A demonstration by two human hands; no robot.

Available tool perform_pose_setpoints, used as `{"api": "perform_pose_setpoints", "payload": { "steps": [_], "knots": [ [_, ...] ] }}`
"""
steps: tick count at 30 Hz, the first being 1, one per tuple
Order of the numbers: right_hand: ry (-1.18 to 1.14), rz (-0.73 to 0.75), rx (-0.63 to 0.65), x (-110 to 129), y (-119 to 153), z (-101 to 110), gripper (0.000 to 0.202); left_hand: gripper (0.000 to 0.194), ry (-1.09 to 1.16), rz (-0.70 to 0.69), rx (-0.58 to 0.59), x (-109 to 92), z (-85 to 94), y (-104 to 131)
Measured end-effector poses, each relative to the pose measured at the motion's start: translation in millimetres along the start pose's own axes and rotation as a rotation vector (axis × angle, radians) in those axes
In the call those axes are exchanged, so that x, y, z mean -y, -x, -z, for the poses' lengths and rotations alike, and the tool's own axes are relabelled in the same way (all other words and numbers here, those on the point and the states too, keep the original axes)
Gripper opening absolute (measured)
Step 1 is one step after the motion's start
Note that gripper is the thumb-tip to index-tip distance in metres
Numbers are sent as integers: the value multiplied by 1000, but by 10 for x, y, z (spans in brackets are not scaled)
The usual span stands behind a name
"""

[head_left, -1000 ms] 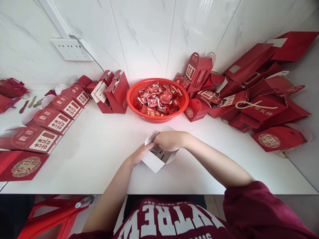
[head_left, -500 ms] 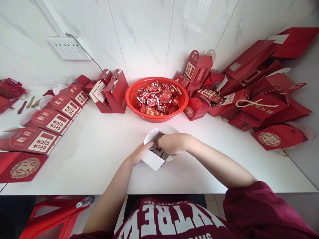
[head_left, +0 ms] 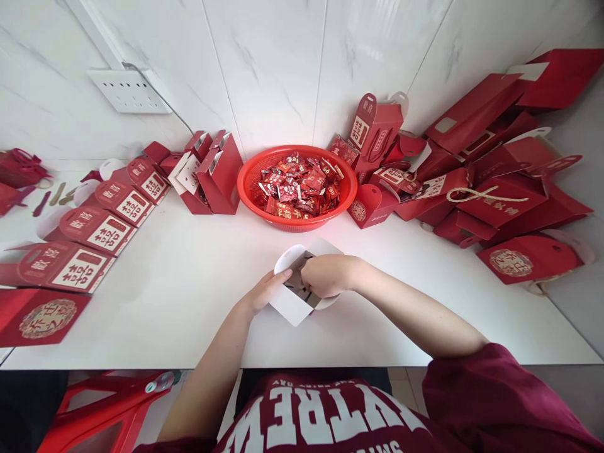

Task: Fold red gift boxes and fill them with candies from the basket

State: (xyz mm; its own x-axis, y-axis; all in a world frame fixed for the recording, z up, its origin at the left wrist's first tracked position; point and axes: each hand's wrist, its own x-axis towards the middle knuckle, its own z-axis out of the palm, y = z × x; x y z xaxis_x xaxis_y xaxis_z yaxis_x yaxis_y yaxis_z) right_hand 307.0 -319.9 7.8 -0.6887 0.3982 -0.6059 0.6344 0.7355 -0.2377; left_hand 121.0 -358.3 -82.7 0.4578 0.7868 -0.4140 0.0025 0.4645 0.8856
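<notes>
An unfolded-top gift box [head_left: 293,307], white on the inner faces of its raised flaps, sits on the table in front of me. My left hand [head_left: 262,292] grips its left wall, thumb over the rim and fingers behind the outer side. Into the box reaches my right hand [head_left: 328,275], its fingers curled with the tips low inside. Whatever those fingertips hold or press is hidden. Dark slots or marks show on the box's inside beneath the hand. Beyond the box stands a red plastic basket [head_left: 297,223] heaped with red-wrapped candies [head_left: 302,185].
Red gift boxes [head_left: 108,229] line the table's left side. Two taller red boxes [head_left: 219,179] stand left of the basket. At right lies a pile of red boxes and bags [head_left: 495,195]. A tiled wall with a socket panel [head_left: 129,91] closes the back. A red stool [head_left: 101,409] is below.
My right hand has shifted slightly down and right within the box. The box has moved a little with my left hand, which keeps its grip.
</notes>
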Motion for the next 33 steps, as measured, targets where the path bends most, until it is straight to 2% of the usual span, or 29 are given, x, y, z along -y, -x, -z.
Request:
{"api": "perform_pose_setpoints", "payload": {
  "steps": [7, 13, 20, 25, 27, 30, 33],
  "knots": [
    [-10, 60, -18, 32, 25, 0, 23, 62, -1, 12, 3, 1, 5, -1],
    [-27, 63, 101, 42, 2, -46, 23, 64, -92, 3, -46, 19, 11, -11],
    [-109, 76, -7, 1, -76, -50, 34, 61, -95, 19, -63, 21, 9, -14],
    [-129, 59, -17, -33, -80, -36, 26, 65, -79, 7, -30, -30, -21, 7],
    [-172, 90, -128, -84, 49, 24, 28, 66, -85, -28, -22, -45, -29, 9],
    [-333, 187, -507, -168, 298, 74, 33, 63, -103, -96, -17, -69, -41, 21],
    [-452, 274, -857, -217, 458, -40, 32, 62, -86, -95, 12, -103, -65, 64]
  ]
}}
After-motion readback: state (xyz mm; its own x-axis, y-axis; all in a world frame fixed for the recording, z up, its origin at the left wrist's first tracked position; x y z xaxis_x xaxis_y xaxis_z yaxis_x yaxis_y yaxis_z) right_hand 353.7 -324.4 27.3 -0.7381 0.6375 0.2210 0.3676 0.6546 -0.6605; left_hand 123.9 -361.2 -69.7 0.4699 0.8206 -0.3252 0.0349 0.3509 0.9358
